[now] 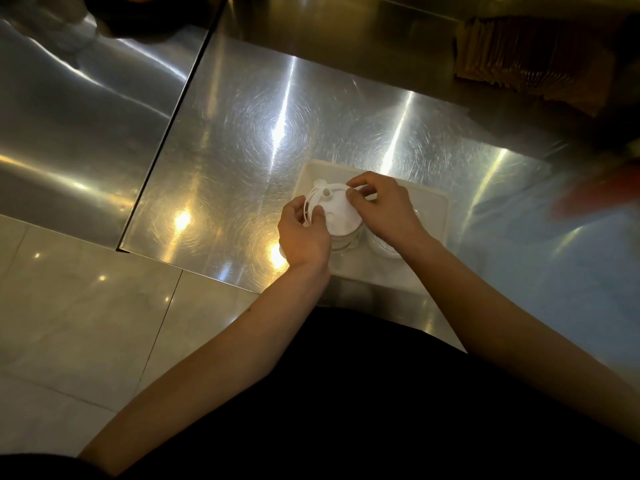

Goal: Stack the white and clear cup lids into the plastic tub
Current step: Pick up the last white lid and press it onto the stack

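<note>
Both hands are working over the plastic tub (437, 202), which is sitting on the steel surface (242, 133) right of centre in the frame. The left hand (304, 233) is curling partly closed, its thumb and fingertips pinching the lower-left rim of a white lid (334, 211). The right hand (384, 206) is also partly closed, with thumb and forefinger pinching the lid's upper-right rim. The white lid is lying between the two hands, flat side facing up toward the camera, its small spout sitting toward the upper left. It is resting on top of a stack of clear lids (346, 242) standing inside the tub's left half. Another clear stack (382, 247) is showing under the right wrist, just beside the first.
</note>
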